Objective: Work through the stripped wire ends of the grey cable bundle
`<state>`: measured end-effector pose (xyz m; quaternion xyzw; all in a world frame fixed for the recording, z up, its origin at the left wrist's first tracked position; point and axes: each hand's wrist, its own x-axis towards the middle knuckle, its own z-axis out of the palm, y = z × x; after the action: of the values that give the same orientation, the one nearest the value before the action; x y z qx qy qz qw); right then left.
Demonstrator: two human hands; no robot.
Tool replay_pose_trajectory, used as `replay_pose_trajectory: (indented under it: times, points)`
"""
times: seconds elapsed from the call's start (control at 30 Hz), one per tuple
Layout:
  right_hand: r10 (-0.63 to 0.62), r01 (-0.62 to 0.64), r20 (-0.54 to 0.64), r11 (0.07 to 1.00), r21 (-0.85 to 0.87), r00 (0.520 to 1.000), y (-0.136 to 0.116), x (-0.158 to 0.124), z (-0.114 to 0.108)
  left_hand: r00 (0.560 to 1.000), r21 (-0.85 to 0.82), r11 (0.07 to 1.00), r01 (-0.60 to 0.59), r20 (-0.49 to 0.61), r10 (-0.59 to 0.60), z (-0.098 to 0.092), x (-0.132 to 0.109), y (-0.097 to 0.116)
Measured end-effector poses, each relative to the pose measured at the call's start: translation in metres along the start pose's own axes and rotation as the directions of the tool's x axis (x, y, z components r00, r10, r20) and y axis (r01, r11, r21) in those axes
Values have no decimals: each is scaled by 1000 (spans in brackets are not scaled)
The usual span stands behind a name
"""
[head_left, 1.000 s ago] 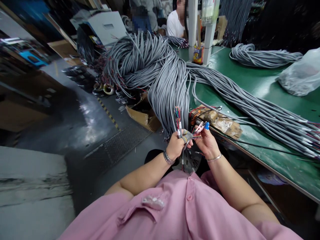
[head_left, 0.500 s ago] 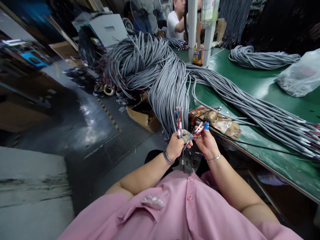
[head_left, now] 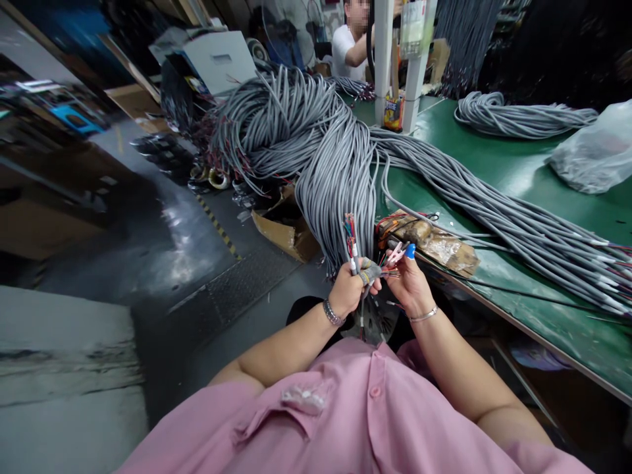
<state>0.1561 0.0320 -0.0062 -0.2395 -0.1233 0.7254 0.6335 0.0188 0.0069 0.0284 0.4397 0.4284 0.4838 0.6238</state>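
My left hand [head_left: 347,288], with grey finger covers on it, is closed around grey cables [head_left: 354,266]. One cable end stands up above the fist, its white-banded tip splaying into coloured wires [head_left: 350,229]. More thin wires [head_left: 391,271] stick out sideways from the left fingertips toward my right hand [head_left: 409,284]. Blue covering wraps one right fingertip. Those right fingers are pinched on a small pale pink object [head_left: 395,253] beside the wire ends; its exact kind is too small to make out. A thick bundle of grey cables [head_left: 338,178] hangs just beyond both hands.
A green table [head_left: 528,168] on the right bears long grey cables [head_left: 474,197], a taped wooden block [head_left: 444,250], a coiled bundle [head_left: 523,117] and a plastic bag [head_left: 597,155]. An open carton [head_left: 284,230] stands on the floor. Behind a post, a person [head_left: 345,49] sits.
The whole view has shifted slightly. Both hands keep almost the same pose, the left round the cables and the right pinching the pink object.
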Motion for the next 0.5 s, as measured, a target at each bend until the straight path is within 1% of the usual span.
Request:
replay_pose_trajectory:
  times: [0.2,0.3,0.5]
  points:
    - [7,-7,11,1000,7,1000,0,1,-2,999,-28,999,32,-3,-32,0,2,3]
    - [3,-3,8,1000,9,1000,0,2,-2,1000,-49,998,30,4,-30,-1,2,3]
    - [18,-18,41,1000,7,999,0,2,-1,998,-43,999,22,60,-19,-2,1,-1]
